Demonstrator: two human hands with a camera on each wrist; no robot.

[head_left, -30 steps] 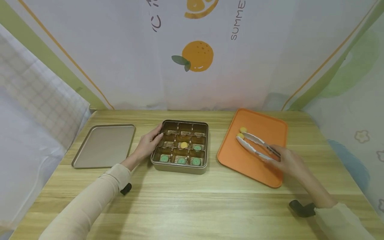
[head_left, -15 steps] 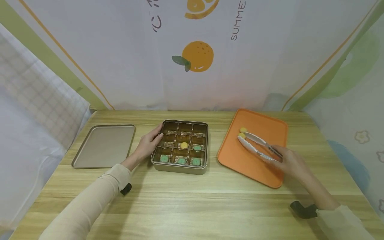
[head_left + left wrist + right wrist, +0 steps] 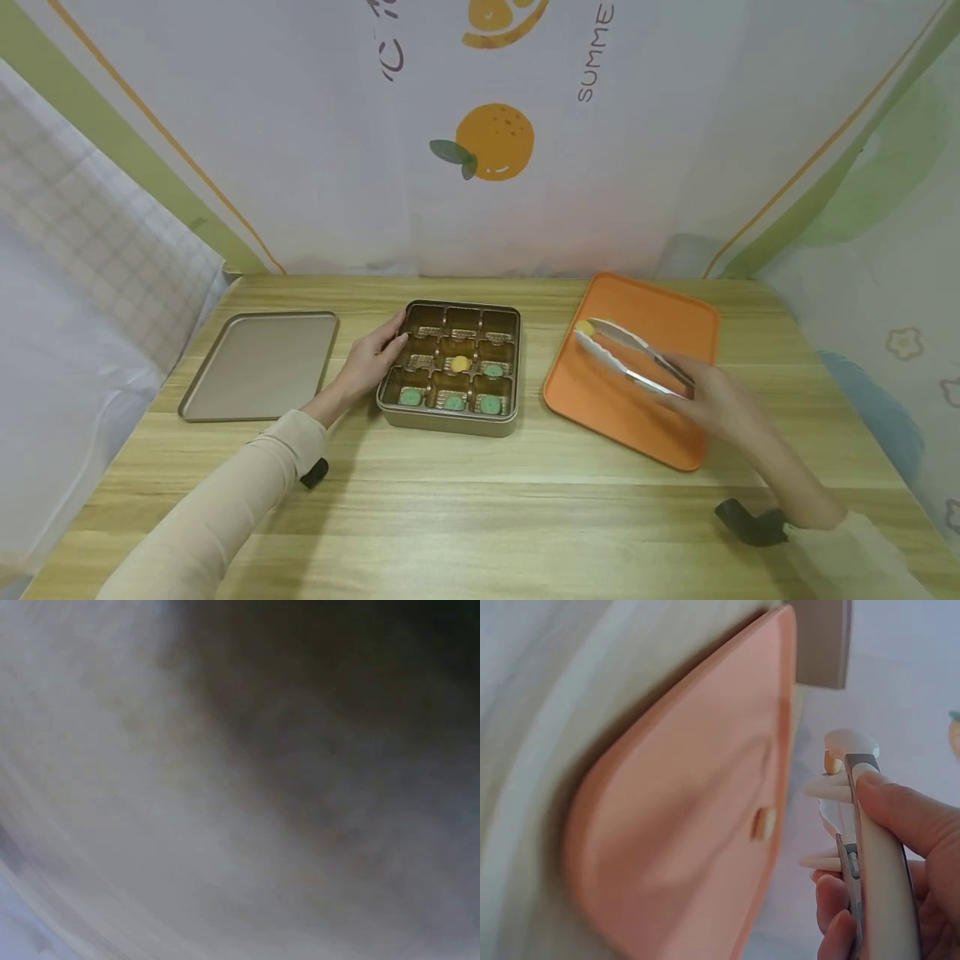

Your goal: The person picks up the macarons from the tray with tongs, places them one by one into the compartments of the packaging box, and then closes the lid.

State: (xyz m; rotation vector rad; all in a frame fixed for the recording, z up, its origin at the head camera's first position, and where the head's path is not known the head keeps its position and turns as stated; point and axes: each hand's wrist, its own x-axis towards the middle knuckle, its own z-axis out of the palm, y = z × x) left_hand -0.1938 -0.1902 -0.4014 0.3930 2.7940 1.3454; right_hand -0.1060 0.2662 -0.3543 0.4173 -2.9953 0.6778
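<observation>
My right hand [image 3: 708,398] grips metal tongs [image 3: 637,379] above the orange tray [image 3: 637,417]. Between the tong tips is a yellow disc [image 3: 584,328], raised off the tray in the right wrist view. A second yellow disc [image 3: 765,823] lies on the tray, mostly behind the tongs in the head view. My left hand [image 3: 365,365] rests against the left side of a divided box [image 3: 453,422], thumb at its rim. Green discs [image 3: 491,404] sit in the three front compartments and the middle row's right one; a yellow disc [image 3: 461,363] is in the centre one. The back row holds no discs.
A flat metallic tray [image 3: 262,367] lies left of the box on the wooden table [image 3: 450,517]. Behind the table hangs a curtain [image 3: 337,192] with printed oranges. The left wrist view is too blurred to read.
The tongs and my right hand have moved left and a little back, carrying one yellow disc away from beside the other. My left hand and the box have not moved.
</observation>
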